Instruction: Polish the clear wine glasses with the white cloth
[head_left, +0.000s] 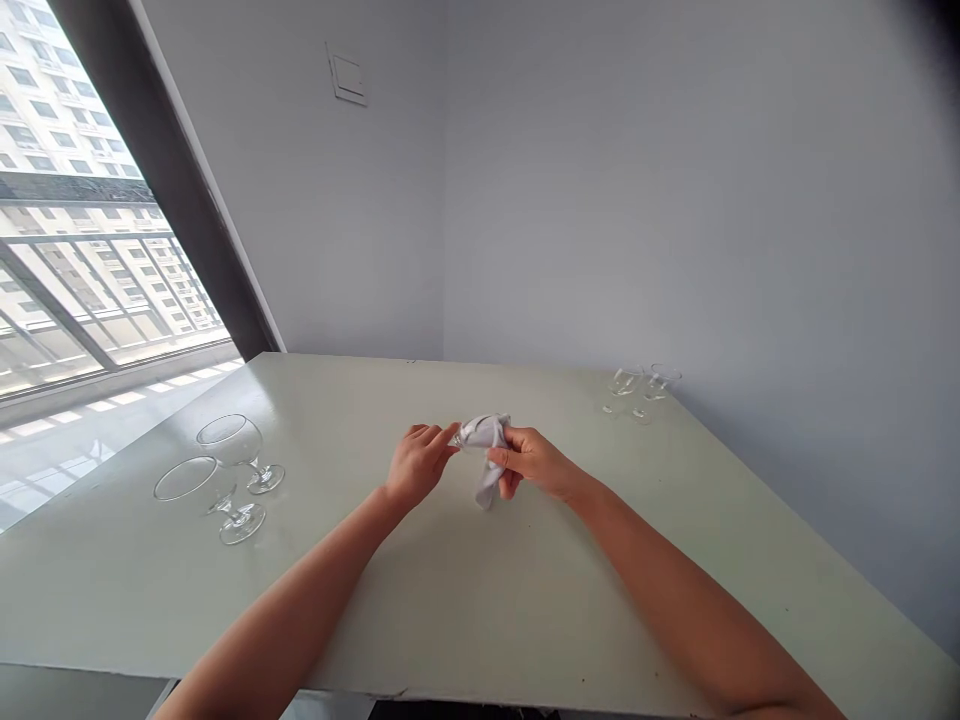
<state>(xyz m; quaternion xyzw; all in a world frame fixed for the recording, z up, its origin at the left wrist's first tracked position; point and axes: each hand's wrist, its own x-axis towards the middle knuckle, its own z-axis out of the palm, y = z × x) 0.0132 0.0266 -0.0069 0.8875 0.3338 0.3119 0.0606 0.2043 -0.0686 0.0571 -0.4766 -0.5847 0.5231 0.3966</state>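
Note:
Over the middle of the table, a white cloth (pixel 487 488) is wrapped about a glass (pixel 456 439) that lies sideways between my hands. Only a small clear part of this glass shows, beside my left fingertips; the cloth covers the rest. My left hand (pixel 421 462) is closed, pinching the clear end. On the other side, my right hand (pixel 536 462) grips the cloth with thumb and fingers, and one end of the fabric hangs below it.
Two stemmed glasses, one nearer (pixel 242 523) and one farther (pixel 265 478), stand at the left of the pale table (pixel 480 600). More clear glasses (pixel 655 384) stand at the far right by the wall. A window (pixel 97 250) is on the left.

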